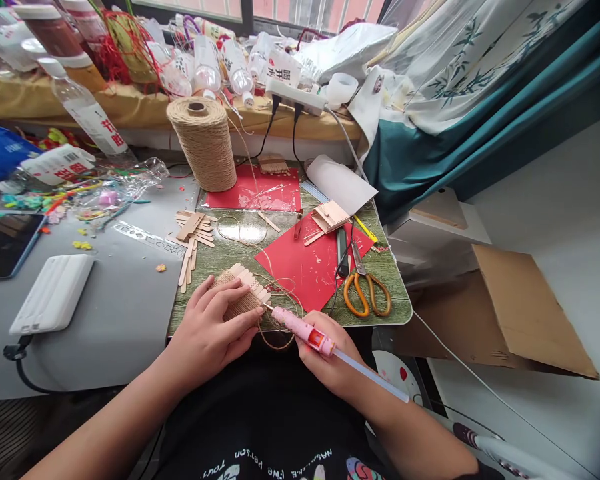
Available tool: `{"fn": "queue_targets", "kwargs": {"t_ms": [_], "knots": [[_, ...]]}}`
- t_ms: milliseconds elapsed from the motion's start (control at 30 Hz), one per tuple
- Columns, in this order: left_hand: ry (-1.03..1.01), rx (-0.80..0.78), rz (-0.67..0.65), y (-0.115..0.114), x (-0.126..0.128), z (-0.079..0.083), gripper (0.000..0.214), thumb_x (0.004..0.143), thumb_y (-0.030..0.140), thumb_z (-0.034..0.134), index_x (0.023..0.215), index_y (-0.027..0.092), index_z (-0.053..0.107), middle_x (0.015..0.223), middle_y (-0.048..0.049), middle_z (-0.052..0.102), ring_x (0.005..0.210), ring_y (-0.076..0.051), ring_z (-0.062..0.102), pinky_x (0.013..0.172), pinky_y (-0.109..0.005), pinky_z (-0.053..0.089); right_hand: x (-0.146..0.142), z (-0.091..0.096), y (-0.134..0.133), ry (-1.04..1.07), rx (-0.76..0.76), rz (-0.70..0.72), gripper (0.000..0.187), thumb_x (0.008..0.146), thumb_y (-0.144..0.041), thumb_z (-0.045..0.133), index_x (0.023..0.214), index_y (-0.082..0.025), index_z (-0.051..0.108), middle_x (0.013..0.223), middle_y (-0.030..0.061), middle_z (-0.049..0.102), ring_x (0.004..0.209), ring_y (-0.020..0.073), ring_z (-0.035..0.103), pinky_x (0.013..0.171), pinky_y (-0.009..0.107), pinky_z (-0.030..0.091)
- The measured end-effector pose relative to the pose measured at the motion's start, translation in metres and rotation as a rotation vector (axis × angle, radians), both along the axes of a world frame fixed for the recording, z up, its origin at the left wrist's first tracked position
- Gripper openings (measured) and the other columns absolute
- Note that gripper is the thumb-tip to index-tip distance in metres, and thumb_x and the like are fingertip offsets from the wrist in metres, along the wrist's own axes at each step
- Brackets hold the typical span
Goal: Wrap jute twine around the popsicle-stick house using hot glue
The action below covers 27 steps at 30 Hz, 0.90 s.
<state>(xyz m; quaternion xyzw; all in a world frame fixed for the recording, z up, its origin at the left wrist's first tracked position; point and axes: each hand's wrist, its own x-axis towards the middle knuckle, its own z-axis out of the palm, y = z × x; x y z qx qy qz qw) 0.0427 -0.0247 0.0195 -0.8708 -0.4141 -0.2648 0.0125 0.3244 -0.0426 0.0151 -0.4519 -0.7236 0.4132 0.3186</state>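
Observation:
My right hand (325, 353) is closed around a pink hot glue gun (300, 325) with a clear glue stick (373, 377) poking out of its back. The gun's metal tip is at the right edge of a small panel of craft sticks (244, 275) partly wrapped in twine (243, 303). Across that panel lies my left hand (220, 320), its fingers pressing it down against the green wood-grain board. Loose loops of twine (295, 293) lie around the tip. Whether glue is coming out is too small to tell.
A big twine spool (203, 143) stands at the back. Scissors (366, 287) and a dark utility knife (343, 252) lie right on red paper (295, 260). Loose craft sticks (195, 230) lie left. A white power bank (55, 293) sits on the grey table. A power strip (295, 97) is behind.

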Motion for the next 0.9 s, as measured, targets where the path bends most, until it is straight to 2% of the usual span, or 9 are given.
{"fn": "queue_targets", "kwargs": {"t_ms": [267,900], "knots": [[-0.008,-0.003,-0.006,0.0001,0.0002,0.0006,0.032,0.09,0.024,0.078,0.121,0.032,0.074,0.137,-0.0105,0.064,0.136,-0.033,0.061,0.124,-0.066,0.038,0.0005,-0.0049,-0.0007,-0.019,0.027,-0.02,0.012,0.093,-0.013,0.061,0.094,-0.024,0.055,0.088,0.0016,0.061,0.081,0.0194,0.06,0.074,0.032,0.046],[0.003,-0.007,-0.001,-0.0001,-0.0003,0.0,0.034,0.091,0.025,0.078,0.124,0.034,0.074,0.137,-0.0107,0.064,0.137,-0.033,0.06,0.125,-0.066,0.038,-0.0007,-0.0009,-0.0008,-0.03,0.023,-0.002,0.013,0.091,-0.013,0.06,0.09,-0.024,0.053,0.085,0.001,0.058,0.078,0.0191,0.057,0.071,0.031,0.044]]}}
